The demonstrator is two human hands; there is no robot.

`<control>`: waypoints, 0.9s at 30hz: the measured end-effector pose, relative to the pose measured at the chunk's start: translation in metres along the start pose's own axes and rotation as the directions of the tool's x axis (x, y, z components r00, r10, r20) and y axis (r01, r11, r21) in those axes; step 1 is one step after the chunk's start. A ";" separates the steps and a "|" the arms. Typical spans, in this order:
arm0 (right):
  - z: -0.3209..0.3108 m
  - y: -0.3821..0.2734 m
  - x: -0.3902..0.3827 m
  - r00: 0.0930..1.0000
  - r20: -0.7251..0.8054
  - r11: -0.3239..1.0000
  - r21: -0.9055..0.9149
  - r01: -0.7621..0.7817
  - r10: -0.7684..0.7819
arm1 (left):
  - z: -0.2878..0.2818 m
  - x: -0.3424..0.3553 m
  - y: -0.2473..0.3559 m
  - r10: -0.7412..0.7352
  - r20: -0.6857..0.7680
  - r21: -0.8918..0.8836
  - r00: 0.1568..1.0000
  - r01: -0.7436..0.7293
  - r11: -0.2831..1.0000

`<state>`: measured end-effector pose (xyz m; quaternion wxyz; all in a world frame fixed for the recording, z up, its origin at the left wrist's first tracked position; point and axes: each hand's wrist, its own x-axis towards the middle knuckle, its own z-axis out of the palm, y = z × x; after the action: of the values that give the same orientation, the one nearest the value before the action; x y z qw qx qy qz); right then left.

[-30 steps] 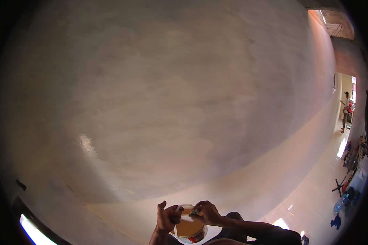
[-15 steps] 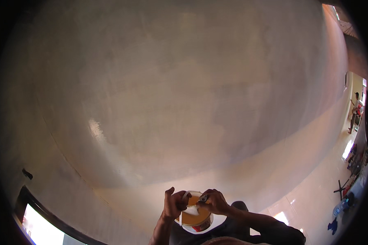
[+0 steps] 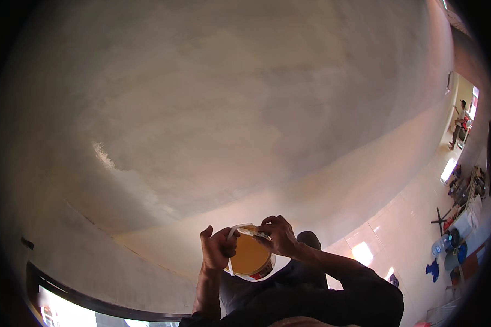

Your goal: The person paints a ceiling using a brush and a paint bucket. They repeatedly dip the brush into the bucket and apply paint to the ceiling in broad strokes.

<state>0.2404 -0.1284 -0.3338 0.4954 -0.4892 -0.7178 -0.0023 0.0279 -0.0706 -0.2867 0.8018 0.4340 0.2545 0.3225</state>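
A small bucket (image 3: 249, 256) with a white rim and an ochre inside is held in front of my body, its mouth facing up. My left hand (image 3: 218, 248) is closed at the bucket's left side, fingers curled by the white handle (image 3: 231, 261) and thumb raised. Across the far rim lies a flat, brush-like tool (image 3: 253, 231), smeared with something pale. Gripping that tool from the right is my right hand (image 3: 278, 235); its fingers hide part of it, so its exact kind is unclear.
A large plastered wall (image 3: 213, 120) fills the view ahead, with a bright rough patch (image 3: 103, 156) at left. At lower left is a dark-framed opening (image 3: 65, 297). Tools, a blue cloth (image 3: 432, 270) and containers lie on the tiled floor at right; a person (image 3: 460, 125) is farther off.
The pale tool has risen from inside the bucket to its far rim, with my right hand on it. The view has shifted, showing more floor at right.
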 end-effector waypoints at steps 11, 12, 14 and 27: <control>-0.107 0.036 0.004 0.850 -0.263 0.815 0.508 -0.280 0.456 | 0.019 -0.014 -0.001 0.062 -0.164 -0.052 0.985 -0.071 0.996; -0.125 0.049 0.013 0.832 -0.336 0.819 0.530 -0.220 0.441 | 0.020 -0.016 -0.002 0.072 -0.150 -0.048 0.986 -0.080 0.996; -0.164 0.072 0.042 0.774 -0.495 0.861 0.494 -0.125 0.396 | 0.019 -0.020 -0.004 0.087 -0.123 -0.042 0.989 -0.093 0.995; -0.298 0.189 0.197 0.516 -0.828 0.934 0.329 0.136 0.217 | 0.038 -0.023 -0.002 0.158 -0.382 0.049 0.910 -0.151 0.987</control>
<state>0.5793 -0.0374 -0.1324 0.8626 -0.3439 -0.3570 -0.1015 0.0394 -0.1081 -0.2667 0.7040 0.3883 0.3748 0.4616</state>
